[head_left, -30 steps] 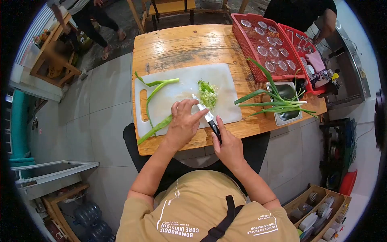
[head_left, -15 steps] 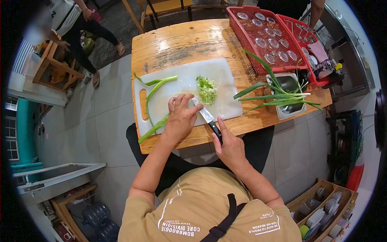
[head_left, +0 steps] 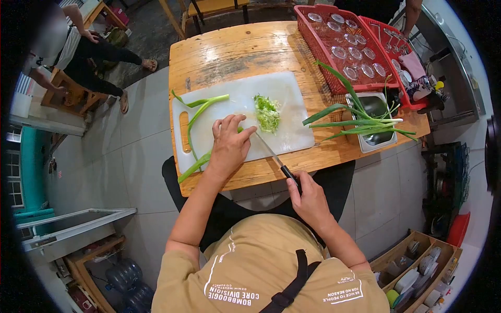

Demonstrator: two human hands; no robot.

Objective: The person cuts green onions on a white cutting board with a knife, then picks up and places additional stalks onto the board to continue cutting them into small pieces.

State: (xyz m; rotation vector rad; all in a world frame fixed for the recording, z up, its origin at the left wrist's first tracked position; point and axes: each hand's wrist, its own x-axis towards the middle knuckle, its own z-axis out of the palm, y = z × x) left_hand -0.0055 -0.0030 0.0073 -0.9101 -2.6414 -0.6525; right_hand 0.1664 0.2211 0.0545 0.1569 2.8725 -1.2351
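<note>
My left hand [head_left: 229,145] presses a spring onion [head_left: 194,168] onto the white cutting board [head_left: 209,89]. A bit of green shows between its thumb and fingers; the palm hides the middle of the stalk. In my right hand [head_left: 309,197] is the black handle of a knife [head_left: 270,149], its blade edge-on with the tip near my left thumb. A small pile of chopped spring onion [head_left: 267,113] lies right of the blade tip. Another green stalk [head_left: 204,104] is bent across the board's left side.
Whole spring onions [head_left: 360,121] lie over a metal container [head_left: 374,140] at the table's right edge. Behind stand a red basket [head_left: 314,51] of upturned glasses and a second red basket [head_left: 376,30]. One person [head_left: 83,55] stands at upper left; another person's arm [head_left: 412,15] shows at upper right.
The knife has turned from showing its flat side to nearly edge-on, and my right hand has moved right and toward me. My left hand has shifted slightly left. The person at upper left has moved.
</note>
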